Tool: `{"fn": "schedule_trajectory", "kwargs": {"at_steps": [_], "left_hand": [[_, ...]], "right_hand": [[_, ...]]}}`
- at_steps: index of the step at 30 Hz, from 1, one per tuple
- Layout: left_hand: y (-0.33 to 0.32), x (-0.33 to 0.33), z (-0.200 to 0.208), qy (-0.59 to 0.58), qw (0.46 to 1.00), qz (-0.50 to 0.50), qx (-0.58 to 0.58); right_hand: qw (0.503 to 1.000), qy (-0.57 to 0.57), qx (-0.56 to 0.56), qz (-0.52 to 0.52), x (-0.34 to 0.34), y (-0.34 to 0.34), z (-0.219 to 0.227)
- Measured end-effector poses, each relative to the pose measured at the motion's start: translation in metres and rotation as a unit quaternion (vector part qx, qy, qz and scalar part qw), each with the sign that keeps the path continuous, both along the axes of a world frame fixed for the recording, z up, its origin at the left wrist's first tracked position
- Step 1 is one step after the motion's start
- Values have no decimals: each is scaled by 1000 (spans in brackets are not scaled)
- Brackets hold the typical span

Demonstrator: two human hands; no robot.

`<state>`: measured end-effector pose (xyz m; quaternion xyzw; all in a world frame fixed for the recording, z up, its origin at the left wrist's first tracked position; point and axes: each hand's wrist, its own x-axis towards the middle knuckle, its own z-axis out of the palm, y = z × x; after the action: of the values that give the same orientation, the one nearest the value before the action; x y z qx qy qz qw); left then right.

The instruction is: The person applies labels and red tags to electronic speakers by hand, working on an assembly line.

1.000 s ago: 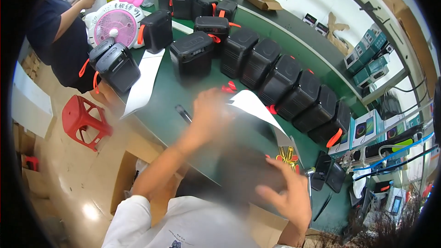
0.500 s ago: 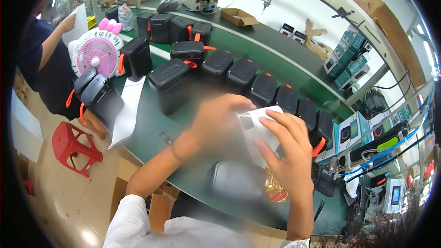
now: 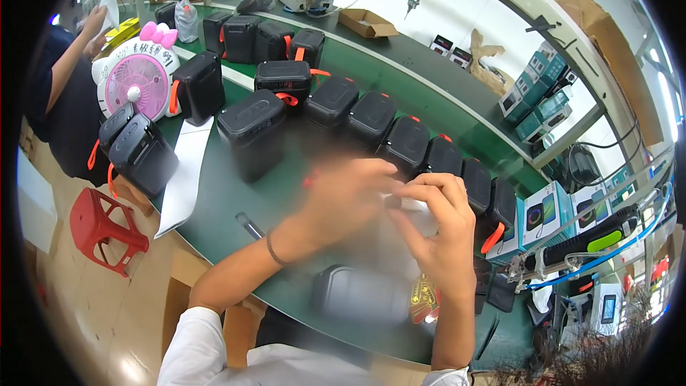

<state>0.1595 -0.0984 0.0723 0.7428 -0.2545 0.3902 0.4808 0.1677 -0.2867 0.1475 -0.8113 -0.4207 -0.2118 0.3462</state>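
Observation:
My right hand pinches a small white paper-like piece between thumb and fingers. My left hand meets it from the other side, its fingertips closed at the piece's edge; blur hides the exact grip. Below them a black box-shaped speaker lies on the green bench, hazy in the picture. Beside it, partly behind my right wrist, is a red and yellow printed card or sticker. Beyond my hands stands a curved row of black speakers with orange straps.
A pink and white fan and a white sheet are at the left. Boxed goods and a black-green tool stand at the right. A red stool is on the floor. Another person stands at far left.
My fingertips have come together on the white piece, which shows less now. The view has shifted slightly. The other person's hands and paper have moved.

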Motion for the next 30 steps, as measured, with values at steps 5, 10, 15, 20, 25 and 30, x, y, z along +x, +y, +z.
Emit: {"fn": "schedule_trajectory", "kwargs": {"at_steps": [5,10,15,20,25,30], "left_hand": [[4,2,-11,-40,998,30,34],[8,-2,-9,-56,996,27,66],[12,-3,-17,-34,996,59,54],[14,4,-21,7,997,66,26],[14,9,-24,-13,998,59,16],[14,11,-32,-7,999,35,-11]], "right_hand": [[999,26,1,24,6,5,-6],[997,58,-35,44,7,4,-4],[997,53,2,63,4,-3,-2],[976,193,93,25,-23,-14,13],[978,173,22,118,-50,-25,32],[947,304,-74,74,-68,-14,47]]}}
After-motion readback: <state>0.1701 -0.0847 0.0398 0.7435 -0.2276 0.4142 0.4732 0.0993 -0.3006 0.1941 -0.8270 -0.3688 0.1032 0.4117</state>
